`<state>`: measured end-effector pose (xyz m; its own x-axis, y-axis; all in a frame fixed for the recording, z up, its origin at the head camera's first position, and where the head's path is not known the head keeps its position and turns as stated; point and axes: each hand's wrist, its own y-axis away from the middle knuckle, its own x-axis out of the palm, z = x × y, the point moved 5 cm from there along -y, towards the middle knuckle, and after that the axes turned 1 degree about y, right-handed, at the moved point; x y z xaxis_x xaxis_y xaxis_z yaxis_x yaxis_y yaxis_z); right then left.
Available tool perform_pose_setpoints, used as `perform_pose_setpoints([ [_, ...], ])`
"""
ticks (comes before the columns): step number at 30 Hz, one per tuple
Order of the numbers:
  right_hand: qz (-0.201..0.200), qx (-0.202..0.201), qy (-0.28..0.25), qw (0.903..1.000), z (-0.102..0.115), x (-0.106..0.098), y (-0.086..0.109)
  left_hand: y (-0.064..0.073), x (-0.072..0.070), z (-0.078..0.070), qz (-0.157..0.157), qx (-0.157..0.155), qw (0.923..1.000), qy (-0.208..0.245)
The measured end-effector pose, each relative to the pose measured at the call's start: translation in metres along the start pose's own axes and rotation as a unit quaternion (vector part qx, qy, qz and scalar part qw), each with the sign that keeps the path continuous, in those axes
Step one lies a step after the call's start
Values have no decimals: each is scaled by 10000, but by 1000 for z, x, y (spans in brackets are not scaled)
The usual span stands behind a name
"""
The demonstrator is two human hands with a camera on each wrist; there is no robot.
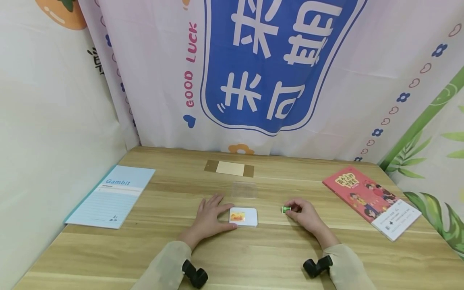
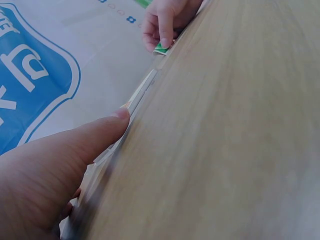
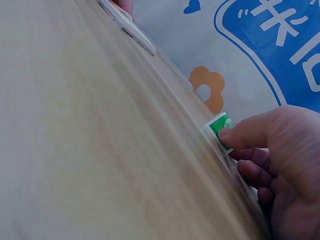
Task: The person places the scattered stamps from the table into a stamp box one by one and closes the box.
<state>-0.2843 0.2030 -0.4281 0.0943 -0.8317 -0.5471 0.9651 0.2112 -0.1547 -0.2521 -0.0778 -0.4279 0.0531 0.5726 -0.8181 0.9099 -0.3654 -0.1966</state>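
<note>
A small white rectangular stack or case (image 1: 250,217) lies mid-table, with an orange-and-yellow stamp (image 1: 237,216) on its left part. My left hand (image 1: 207,217) rests around its left end, fingers spread and fairly straight, thumb at the near edge and index fingertip at the far edge. In the left wrist view the straight thumb (image 2: 107,127) touches its side. To the right, my right hand (image 1: 306,216) pinches a green stamp (image 3: 218,128) with white perforated edges between thumb and fingers, close over the table. Part of the green stamp is hidden behind the thumb.
Beyond the white stack lies a clear plastic piece (image 1: 244,189), with a brown-and-cream card (image 1: 230,168) farther back. A light blue Gambit notebook (image 1: 112,197) lies at left, a red-and-white booklet (image 1: 369,201) at right. A printed curtain (image 1: 163,100) hangs behind the wooden table (image 1: 275,257).
</note>
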Motion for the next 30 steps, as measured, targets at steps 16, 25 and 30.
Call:
perform_pose_setpoints([
  [16,-53,146,176,9997,-1,-1,-1,-1,1,-1,-1,9,10000,-14],
  [25,-184,357,104,9991,-2,-3,-4,-1,1,0,-14,29,10000,-25],
  [30,-252,467,-247,9983,4,0,-6,-1,1,1,-20,3,10000,-64],
])
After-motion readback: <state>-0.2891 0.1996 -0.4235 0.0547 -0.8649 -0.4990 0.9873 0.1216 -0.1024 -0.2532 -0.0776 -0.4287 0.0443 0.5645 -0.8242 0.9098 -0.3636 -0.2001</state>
